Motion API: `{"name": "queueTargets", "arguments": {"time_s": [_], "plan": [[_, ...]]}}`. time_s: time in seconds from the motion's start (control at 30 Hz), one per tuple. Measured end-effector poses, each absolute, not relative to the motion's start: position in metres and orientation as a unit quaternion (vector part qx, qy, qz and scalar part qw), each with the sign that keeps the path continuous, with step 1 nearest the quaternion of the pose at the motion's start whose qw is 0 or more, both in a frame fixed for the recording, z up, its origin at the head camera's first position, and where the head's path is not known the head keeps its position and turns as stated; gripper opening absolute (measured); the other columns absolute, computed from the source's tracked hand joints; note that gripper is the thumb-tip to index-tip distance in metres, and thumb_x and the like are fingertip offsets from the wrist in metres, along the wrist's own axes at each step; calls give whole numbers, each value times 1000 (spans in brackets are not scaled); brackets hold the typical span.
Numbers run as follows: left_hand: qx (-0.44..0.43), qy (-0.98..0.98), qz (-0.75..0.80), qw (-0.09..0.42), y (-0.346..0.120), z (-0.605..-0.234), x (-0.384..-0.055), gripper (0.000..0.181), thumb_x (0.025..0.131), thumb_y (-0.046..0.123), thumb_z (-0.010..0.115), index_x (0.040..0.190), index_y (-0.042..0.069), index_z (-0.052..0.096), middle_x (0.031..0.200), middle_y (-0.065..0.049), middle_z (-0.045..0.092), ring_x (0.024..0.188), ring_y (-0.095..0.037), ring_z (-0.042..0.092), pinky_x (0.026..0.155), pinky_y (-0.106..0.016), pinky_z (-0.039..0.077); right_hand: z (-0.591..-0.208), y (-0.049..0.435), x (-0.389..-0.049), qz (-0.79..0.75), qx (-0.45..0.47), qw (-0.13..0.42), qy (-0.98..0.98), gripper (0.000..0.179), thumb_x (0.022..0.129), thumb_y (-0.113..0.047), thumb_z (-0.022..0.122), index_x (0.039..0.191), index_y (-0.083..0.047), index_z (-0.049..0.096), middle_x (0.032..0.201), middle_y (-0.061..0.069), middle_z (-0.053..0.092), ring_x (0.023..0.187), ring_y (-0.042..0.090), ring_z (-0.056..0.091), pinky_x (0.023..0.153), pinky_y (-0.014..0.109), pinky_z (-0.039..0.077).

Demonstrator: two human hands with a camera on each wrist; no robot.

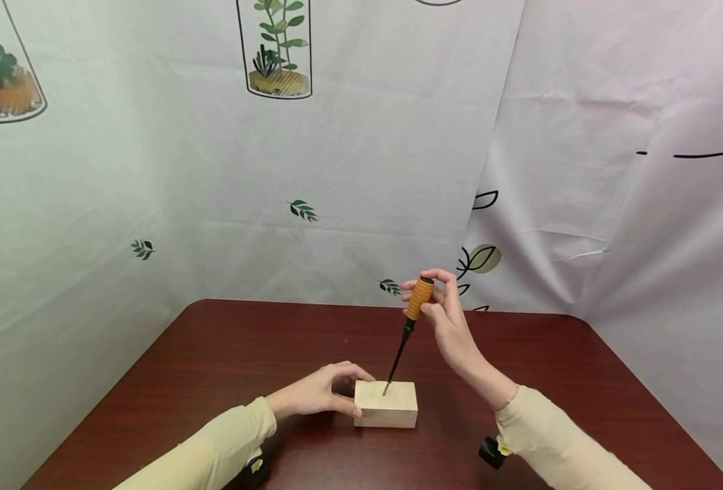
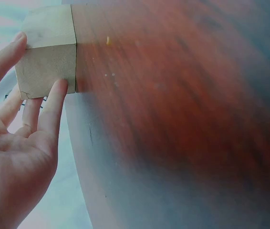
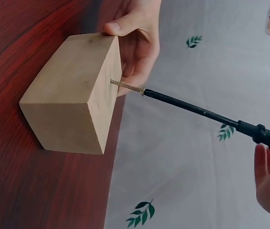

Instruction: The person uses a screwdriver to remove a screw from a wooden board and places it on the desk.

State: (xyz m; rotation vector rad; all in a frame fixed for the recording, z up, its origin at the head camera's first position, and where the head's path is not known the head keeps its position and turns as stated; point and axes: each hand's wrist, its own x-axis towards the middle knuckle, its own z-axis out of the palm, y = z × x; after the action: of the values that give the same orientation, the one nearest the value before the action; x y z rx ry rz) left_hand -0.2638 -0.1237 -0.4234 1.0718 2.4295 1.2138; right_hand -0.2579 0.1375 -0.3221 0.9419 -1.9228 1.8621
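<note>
While the left hand (image 1: 323, 390) grips the left end of a pale wooden block (image 1: 392, 401) between thumb and fingers, the right hand (image 1: 454, 332) holds a screwdriver (image 1: 419, 299) by its orange handle, dark shaft slanting down. Its tip meets a screw (image 3: 128, 87) standing in the block's upper face. Beneath the block lies the reddish-brown bench (image 1: 245, 354); behind hangs a leaf-printed white cloth (image 1: 373, 150).

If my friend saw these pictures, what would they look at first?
Probably the orange-handled screwdriver, held tilted in the right hand. Next, the pale wooden block below it on the dark red table, one end gripped by the left hand. The right wrist view shows a brassy screw sticking out of the block.
</note>
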Motion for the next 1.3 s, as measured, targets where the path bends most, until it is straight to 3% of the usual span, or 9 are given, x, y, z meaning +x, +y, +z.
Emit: {"name": "queueTargets", "arguments": {"time_s": [0.13, 0.23, 0.4, 0.53, 0.67, 0.83, 1.03, 1.13, 1.3], "plan": [[364, 828, 412, 112, -124, -423, -263, 47, 81, 31, 81, 125, 24, 64, 121, 2, 64, 103, -5, 54, 93, -26, 45, -322, 137, -258, 632, 300, 164, -696, 46, 98, -1, 53, 137, -5, 29, 123, 7, 46, 99, 14, 61, 83, 24, 55], [364, 826, 414, 114, -123, -422, -263, 47, 82, 31, 81, 125, 23, 64, 121, 1, 64, 103, -5, 55, 93, -26, 46, -321, 136, -258, 629, 296, 164, -700, 52, 95, -3, 62, 136, -5, 30, 120, 5, 45, 95, 15, 61, 80, 24, 56], [365, 826, 415, 113, -124, -422, -263, 48, 81, 30, 81, 125, 23, 64, 121, 1, 64, 102, -5, 55, 93, -26, 46, -321, 137, -259, 641, 320, 162, -678, 41, 98, 7, 43, 135, -3, 30, 118, 10, 52, 101, 13, 61, 86, 24, 55], [365, 827, 413, 111, -124, -423, -264, 48, 81, 30, 81, 125, 23, 64, 120, 1, 64, 102, -4, 55, 93, -26, 45, -320, 137, -258, 663, 332, 151, -654, 44, 93, 11, 28, 134, -3, 26, 122, 16, 58, 102, 16, 64, 90, 29, 55], [365, 826, 415, 112, -124, -423, -264, 48, 81, 30, 81, 125, 23, 64, 121, 1, 64, 103, -5, 56, 93, -26, 46, -321, 137, -258, 639, 301, 162, -689, 41, 99, 1, 44, 135, -6, 26, 124, 10, 54, 99, 13, 63, 86, 27, 56], [364, 826, 415, 116, -124, -423, -265, 47, 82, 31, 81, 125, 24, 64, 122, 1, 64, 104, -5, 55, 94, -27, 46, -322, 137, -258, 616, 277, 177, -716, 55, 94, -6, 65, 137, -9, 30, 116, 4, 46, 95, 14, 57, 80, 24, 56], [361, 829, 412, 117, -124, -422, -264, 47, 82, 32, 81, 125, 25, 63, 123, 2, 63, 105, -6, 54, 95, -28, 45, -322, 138, -259, 646, 315, 163, -676, 46, 99, 5, 44, 140, -7, 29, 122, 20, 54, 105, 13, 63, 88, 27, 56], [359, 828, 413, 120, -124, -422, -264, 47, 82, 32, 81, 125, 25, 63, 123, 2, 63, 105, -6, 54, 94, -28, 45, -322, 138, -259, 667, 324, 152, -654, 48, 94, 11, 32, 138, -6, 26, 125, 28, 53, 107, 17, 66, 90, 31, 56], [359, 827, 415, 120, -124, -423, -264, 47, 82, 32, 81, 125, 25, 63, 122, 2, 63, 103, -5, 54, 93, -27, 46, -322, 138, -259, 651, 304, 153, -678, 46, 97, 6, 43, 138, -7, 25, 127, 15, 50, 108, 12, 64, 88, 29, 57]]}}
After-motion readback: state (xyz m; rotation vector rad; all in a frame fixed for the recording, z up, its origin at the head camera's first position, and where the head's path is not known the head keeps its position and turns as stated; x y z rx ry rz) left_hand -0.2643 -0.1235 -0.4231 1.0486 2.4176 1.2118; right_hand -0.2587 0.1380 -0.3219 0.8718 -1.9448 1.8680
